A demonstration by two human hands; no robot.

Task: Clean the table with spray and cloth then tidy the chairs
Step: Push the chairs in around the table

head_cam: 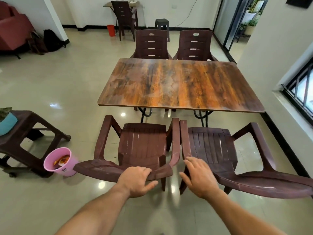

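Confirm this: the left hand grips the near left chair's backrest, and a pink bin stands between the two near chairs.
One slip. The head view shows the left hand gripping the near left chair by its backrest, but the pink bin stands on that chair's outer side, by the brown stool, not between the chairs.

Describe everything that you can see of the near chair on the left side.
The near left chair looks like moulded plastic, dark reddish brown, scuffed pale in places. It has a slatted seat, two armrests and a curved backrest. It stands upright on the floor, facing the table and drawn back from it. The left hand grips its backrest top. The neighbouring chair stands close beside it.
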